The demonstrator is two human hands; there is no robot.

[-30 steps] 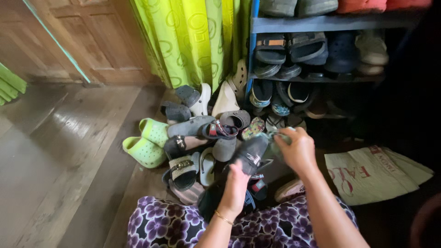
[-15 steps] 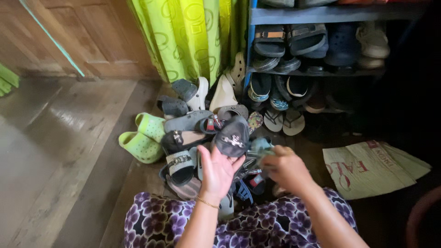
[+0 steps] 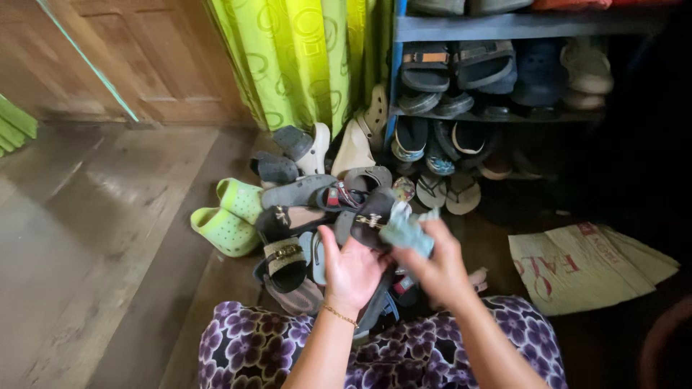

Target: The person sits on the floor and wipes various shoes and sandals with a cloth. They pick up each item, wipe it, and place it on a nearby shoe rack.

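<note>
Head view: the left hand [image 3: 351, 268] grips a dark grey shoe [image 3: 373, 216] with a metal buckle, fingers curled under its sole, thumb up along its left side. The shoe stands toe-up just beyond the palm, above the pile of sandals [image 3: 303, 209] on the wooden floor [image 3: 108, 216]. The right hand [image 3: 436, 270] is closed around a pale blue-green cloth [image 3: 405, 232], pressed against the shoe's right side.

To the right on the floor lies a flat, tan woven sack [image 3: 577, 263] with red lettering, its far corner running into shadow. Beyond the pile, a blue shoe rack [image 3: 504, 25] holds more footwear; its right part is too dark to make out. A green patterned curtain [image 3: 295, 57] hangs at the far left of the rack.
</note>
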